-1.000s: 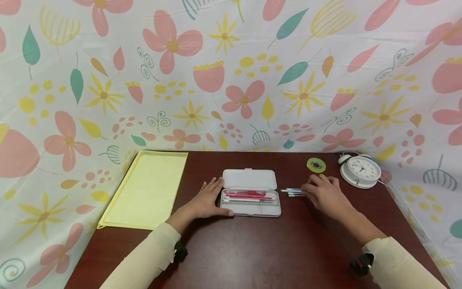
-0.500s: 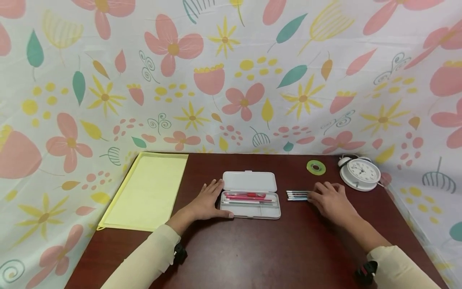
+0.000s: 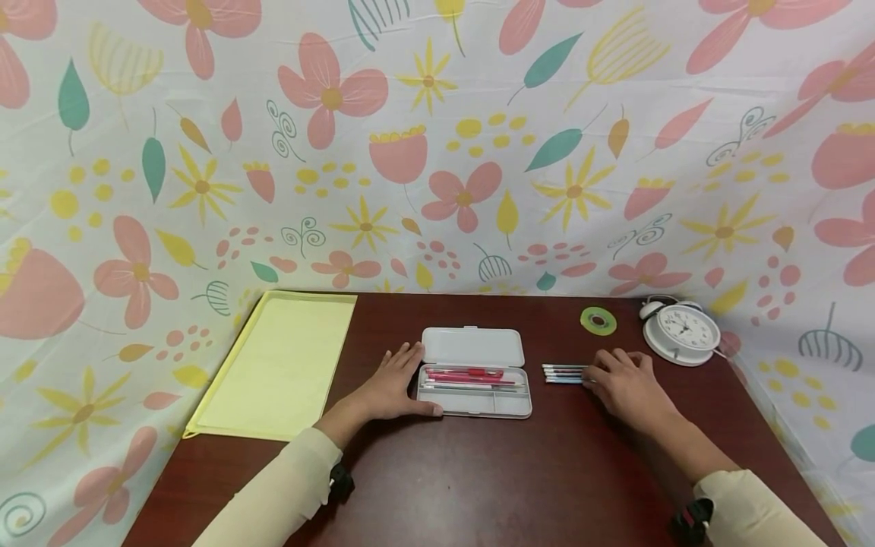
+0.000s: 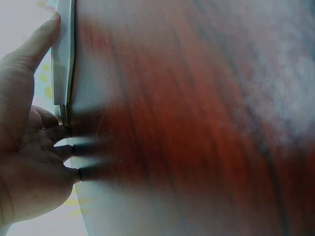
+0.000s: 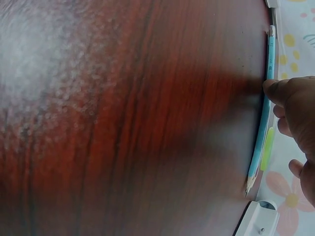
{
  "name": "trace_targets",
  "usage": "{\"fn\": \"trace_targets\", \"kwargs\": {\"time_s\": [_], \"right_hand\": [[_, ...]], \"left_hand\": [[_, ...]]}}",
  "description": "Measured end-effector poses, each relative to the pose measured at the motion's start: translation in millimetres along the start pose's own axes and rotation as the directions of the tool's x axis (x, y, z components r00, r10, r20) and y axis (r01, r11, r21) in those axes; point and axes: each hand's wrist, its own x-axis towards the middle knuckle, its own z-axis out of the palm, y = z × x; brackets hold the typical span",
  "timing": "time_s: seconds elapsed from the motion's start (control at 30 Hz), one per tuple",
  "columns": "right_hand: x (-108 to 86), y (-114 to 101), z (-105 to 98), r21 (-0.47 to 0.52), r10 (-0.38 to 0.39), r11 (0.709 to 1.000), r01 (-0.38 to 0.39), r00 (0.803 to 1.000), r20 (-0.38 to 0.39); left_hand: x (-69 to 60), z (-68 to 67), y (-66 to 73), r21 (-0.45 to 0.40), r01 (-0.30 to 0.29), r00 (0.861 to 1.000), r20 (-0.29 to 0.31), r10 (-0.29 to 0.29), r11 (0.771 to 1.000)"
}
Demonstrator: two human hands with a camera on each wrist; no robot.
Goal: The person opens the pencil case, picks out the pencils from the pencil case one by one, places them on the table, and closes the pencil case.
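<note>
A white pencil case (image 3: pixel 465 403) lies with its lid folded back on the table. Red pens (image 3: pixel 472 374) and slim pale sticks fill its back compartment. My left hand (image 3: pixel 391 387) rests against the case's left end, fingers stretched and spread, thumb along the front corner; in the left wrist view the thumb touches the case's side (image 4: pixel 63 64). To the right of the case, several pencils (image 3: pixel 563 374) lie side by side. My right hand (image 3: pixel 627 386) grips their right part with bent fingers, hiding those ends. The right wrist view shows the thumb on a blue pencil (image 5: pixel 261 132).
A green tape roll (image 3: pixel 598 311) lies behind my right hand, and a white alarm clock (image 3: pixel 687 328) sits at the back right corner. At the left lies a yellow zip pouch (image 3: pixel 273 365). A flowered cloth (image 3: pixel 437 152) stands behind the dark table (image 3: pixel 492 486).
The pencils, uneven a second ago, now lie evenly lined up and slightly further right. My right hand has shifted slightly right with them. My left hand stays on the case.
</note>
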Motion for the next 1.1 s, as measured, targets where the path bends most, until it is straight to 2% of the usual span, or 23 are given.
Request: {"fn": "trace_targets", "kwargs": {"time_s": [0.33, 0.5, 0.73, 0.93, 1.1], "right_hand": [[-1.4, -0.4, 0.3, 0.012, -0.003, 1.0, 0.003, 1.0, -0.017], [2.6, -3.2, -0.9, 0.026, 0.01, 1.0, -0.01, 1.0, -0.011], [28.2, -24.8, -5.7, 0.101, 0.05, 0.993, -0.054, 0.998, 0.048], [53.3, -51.9, -5.6, 0.187, 0.024, 0.982, -0.035, 0.998, 0.059], [64.7, -70.1, 0.2, 0.225, -0.016, 0.974, -0.003, 0.997, 0.082]], "left_hand": [[-2.6, -2.5, 2.8, -0.027, 0.001, 1.0, 0.005, -0.001, 1.0], [-3.9, -4.3, 6.6, 0.001, 0.015, 1.0, 0.013, -0.015, 1.0], [-5.5, -8.3, 15.6, 0.069, 0.052, 0.998, 0.026, -0.054, 0.996], [-5.3, -8.8, 17.2, 0.072, 0.058, 0.998, 0.028, -0.061, 0.996], [-5.6, -9.3, 17.1, 0.071, 0.059, 0.998, 0.028, -0.061, 0.996]]}}
